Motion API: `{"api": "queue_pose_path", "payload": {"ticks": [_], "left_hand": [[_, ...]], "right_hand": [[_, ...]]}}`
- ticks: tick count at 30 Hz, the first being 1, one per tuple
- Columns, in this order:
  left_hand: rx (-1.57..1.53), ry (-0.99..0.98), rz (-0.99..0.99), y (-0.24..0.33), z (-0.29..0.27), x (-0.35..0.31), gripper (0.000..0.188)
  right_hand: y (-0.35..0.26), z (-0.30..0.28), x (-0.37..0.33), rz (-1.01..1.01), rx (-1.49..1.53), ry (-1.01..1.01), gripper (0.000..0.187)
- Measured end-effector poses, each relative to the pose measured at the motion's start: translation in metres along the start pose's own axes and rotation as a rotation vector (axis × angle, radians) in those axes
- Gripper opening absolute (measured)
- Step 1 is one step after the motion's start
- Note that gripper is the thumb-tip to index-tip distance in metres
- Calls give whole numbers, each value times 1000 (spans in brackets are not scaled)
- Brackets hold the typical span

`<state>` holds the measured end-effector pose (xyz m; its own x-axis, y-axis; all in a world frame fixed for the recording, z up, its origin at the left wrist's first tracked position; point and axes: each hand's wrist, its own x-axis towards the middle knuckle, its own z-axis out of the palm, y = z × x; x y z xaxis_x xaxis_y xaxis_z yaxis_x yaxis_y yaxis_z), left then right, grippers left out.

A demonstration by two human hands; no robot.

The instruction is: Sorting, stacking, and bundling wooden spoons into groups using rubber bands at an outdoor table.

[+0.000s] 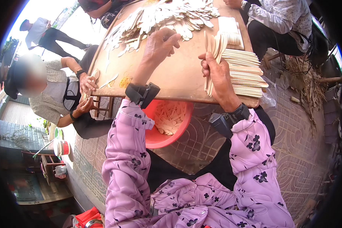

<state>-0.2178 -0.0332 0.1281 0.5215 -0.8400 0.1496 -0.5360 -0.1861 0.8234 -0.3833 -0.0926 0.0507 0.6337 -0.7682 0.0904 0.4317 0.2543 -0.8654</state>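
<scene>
My right hand [219, 76] is closed around an upright bundle of flat, pale wooden spoons [216, 45] near the table's front edge. Their wider ends fan out above my fist. Just to its right lie neat stacks of similar wooden pieces [243, 74], laid sideways. My left hand [161, 47] hovers over the brown table [190, 79], fingers loosely bent and apart, with nothing visible in it. Beyond it spreads a big loose heap of wooden spoons [159, 19]. Below the table edge, partly behind my left forearm, a red basin [150, 140] holds many more wooden pieces.
A co-worker at the left corner handles wooden pieces [96, 74]; rubber bands [125, 81] lie near there. Another person's sleeve [271, 19] shows at the far right. A white packet [228, 27] stands behind the stacks. Someone [40, 32] walks in the background.
</scene>
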Motion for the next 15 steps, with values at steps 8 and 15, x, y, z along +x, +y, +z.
{"api": "queue_pose_path", "payload": {"ticks": [8,15], "left_hand": [[851,121,191,-72,64,88,48],[960,243,29,-86,71,91,33]], "right_hand": [[-13,-2,2,173,311,73,29],[-15,-2,-1,191,300,35,30]]}}
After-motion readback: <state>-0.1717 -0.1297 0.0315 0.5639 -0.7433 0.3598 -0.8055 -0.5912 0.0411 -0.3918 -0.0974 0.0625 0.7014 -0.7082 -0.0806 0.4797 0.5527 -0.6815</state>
